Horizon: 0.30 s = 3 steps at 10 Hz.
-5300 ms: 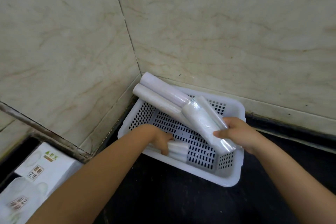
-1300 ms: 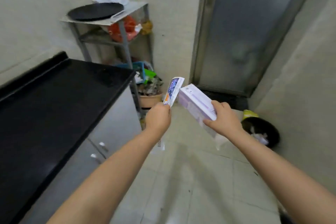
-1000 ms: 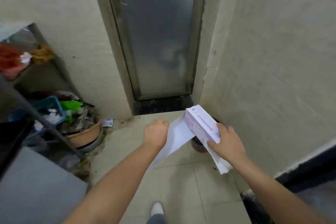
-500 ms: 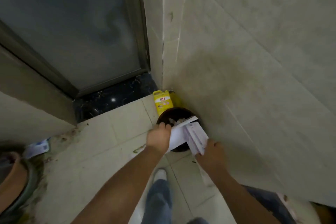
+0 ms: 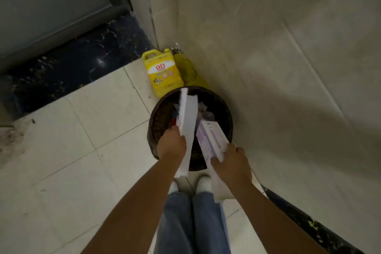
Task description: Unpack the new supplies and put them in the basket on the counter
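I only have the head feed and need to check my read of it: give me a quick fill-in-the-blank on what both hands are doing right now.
1. Both hands hold packaging above the dark round ___ on the floor.
2. The left hand grips a flat white ___ piece.
3. The right hand holds a pale purple ___.
4. The jug behind the bin is ___ in colour.

Missing words: bin; cardboard; box; yellow

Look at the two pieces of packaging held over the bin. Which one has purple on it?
The box in the right hand shows purple printing. The flat white piece in the left hand looks plain. Both hang above the dark bin.
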Tool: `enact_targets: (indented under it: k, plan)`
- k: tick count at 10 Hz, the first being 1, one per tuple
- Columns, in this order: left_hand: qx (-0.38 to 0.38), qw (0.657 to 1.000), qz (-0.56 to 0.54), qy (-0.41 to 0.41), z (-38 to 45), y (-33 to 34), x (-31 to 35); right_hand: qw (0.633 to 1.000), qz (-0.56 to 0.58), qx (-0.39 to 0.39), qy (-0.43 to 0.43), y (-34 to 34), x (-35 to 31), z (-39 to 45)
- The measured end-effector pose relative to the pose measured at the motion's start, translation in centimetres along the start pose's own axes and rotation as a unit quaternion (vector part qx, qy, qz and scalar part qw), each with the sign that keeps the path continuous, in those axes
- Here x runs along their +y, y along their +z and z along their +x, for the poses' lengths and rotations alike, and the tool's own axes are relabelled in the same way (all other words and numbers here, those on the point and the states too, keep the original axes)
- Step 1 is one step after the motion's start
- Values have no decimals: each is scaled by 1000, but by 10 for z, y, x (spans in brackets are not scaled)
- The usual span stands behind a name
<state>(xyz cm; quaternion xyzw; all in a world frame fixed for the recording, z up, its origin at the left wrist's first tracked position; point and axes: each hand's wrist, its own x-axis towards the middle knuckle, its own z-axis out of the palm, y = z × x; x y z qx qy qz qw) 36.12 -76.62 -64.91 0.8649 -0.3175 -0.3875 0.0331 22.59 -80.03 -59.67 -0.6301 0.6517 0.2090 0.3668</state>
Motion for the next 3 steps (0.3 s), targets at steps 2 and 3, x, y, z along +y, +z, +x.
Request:
enact_targets:
  k: [2, 3]
  plan:
    - [0, 996, 90, 17, -4, -11, -25, 995, -35, -71, -63, 15, -15, 21]
    - [5, 983, 164, 78, -18, -43, -23, 993, -30, -63, -97, -2, -28, 2]
